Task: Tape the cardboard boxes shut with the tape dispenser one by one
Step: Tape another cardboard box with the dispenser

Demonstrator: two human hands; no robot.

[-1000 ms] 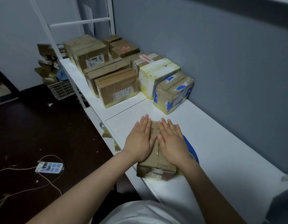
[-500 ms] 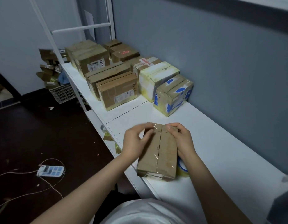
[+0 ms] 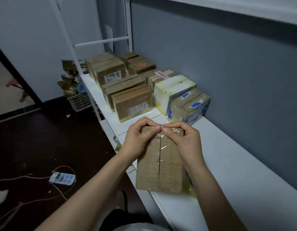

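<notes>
A person seated at a white counter [image 3: 227,164] grips a brown cardboard box [image 3: 161,169] at the centre of the frame. The box's near end juts past the counter's front edge. The left hand [image 3: 137,140] and right hand [image 3: 182,140] are both clamped on the box's far end, fingers curled over that edge. Both thumbs press on top, their tips almost meeting at the middle seam. A strip of clear tape [image 3: 162,144] runs down that seam and catches the light just below the thumbs.

Just beside the box's lower right corner, under the right forearm, peeks a yellow-and-blue sliver of what appears to be the tape dispenser [image 3: 190,185]. It is mostly hidden.

Farther back, toward upper centre, other cartons stand packed together along the grey wall [image 3: 227,72]. Nearest the hands is a box patched with blue tape [image 3: 189,105], and touching it on the far side is a white-and-yellow box [image 3: 171,92]. A brown box bearing a shipping label [image 3: 132,104] stands to their left, with more brown cartons behind.

A white metal frame [image 3: 101,42] rises at the counter's far end. On the dark floor [image 3: 44,139] at lower left lies a power strip [image 3: 62,178] with its cord trailing. A plastic crate [image 3: 79,101] heaped with cardboard scraps sits at mid left, against the counter's side.
</notes>
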